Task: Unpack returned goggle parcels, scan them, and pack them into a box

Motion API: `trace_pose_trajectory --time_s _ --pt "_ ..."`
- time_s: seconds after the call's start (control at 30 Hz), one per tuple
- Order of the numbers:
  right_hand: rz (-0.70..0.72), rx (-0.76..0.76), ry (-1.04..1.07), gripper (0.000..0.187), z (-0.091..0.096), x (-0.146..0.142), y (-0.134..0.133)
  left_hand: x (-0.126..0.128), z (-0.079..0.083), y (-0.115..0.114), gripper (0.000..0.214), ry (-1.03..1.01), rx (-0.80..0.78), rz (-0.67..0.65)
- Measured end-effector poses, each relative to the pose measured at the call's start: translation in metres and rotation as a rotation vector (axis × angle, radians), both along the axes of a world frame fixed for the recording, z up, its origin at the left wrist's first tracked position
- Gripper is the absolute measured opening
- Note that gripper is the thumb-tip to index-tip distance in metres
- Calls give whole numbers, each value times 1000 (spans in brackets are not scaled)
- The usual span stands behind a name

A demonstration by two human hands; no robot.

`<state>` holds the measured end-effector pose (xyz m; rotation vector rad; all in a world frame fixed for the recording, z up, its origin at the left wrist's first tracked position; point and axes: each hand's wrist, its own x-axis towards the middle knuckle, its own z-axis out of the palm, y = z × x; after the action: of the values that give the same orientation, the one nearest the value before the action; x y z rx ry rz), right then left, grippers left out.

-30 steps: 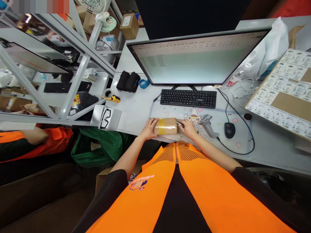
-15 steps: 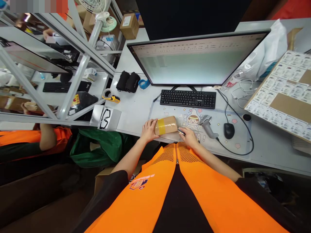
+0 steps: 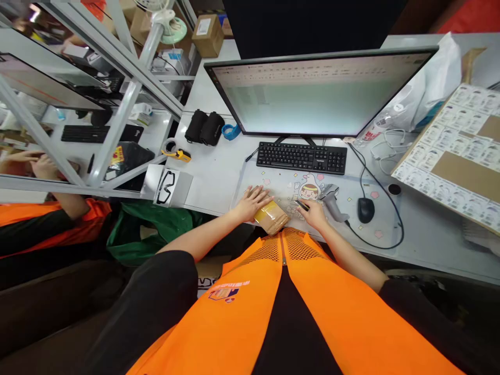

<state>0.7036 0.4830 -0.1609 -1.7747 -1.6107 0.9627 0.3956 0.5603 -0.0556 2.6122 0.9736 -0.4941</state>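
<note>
At the desk's front edge lies a small brown cardboard box [image 3: 272, 217] with a band of yellow tape, turned at an angle. My left hand [image 3: 252, 204] grips it by its far left end, fingers over the top. To the right of the box and apart from it, my right hand [image 3: 313, 212] is closed around a slim dark utility knife [image 3: 302, 205], which points up and left. Just right of that hand lies a grey barcode scanner [image 3: 334, 203] with its cable.
A keyboard [image 3: 300, 157] and a monitor [image 3: 320, 99] stand beyond my hands, with a mouse [image 3: 366, 210] to the right. Farther right rests a label-covered cardboard sheet [image 3: 457, 161]. Leftward are a white box [image 3: 172, 187], tape rolls and a metal frame [image 3: 117, 135]; a co-worker's arm [image 3: 70, 205] shows beyond.
The box has turned clockwise, its near end swinging toward my body, and my left hand has slid over its top. My right hand with the knife has moved slightly right, away from the box.
</note>
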Motion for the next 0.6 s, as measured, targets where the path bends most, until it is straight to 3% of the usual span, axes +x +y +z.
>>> trace_pose_trajectory --time_s 0.07,0.2,0.27,0.6 --pt "2 14 2 38 0 -4 -2 2 -10 8 125 14 22 5" --pt "-6 32 -10 39 -3 -9 -6 3 -21 -9 124 -14 156 380" --pt "6 39 -25 39 -4 -14 -4 3 -23 -20 125 -32 159 493" --pt "109 71 -112 42 18 -32 42 3 -28 -20 124 -78 123 523"
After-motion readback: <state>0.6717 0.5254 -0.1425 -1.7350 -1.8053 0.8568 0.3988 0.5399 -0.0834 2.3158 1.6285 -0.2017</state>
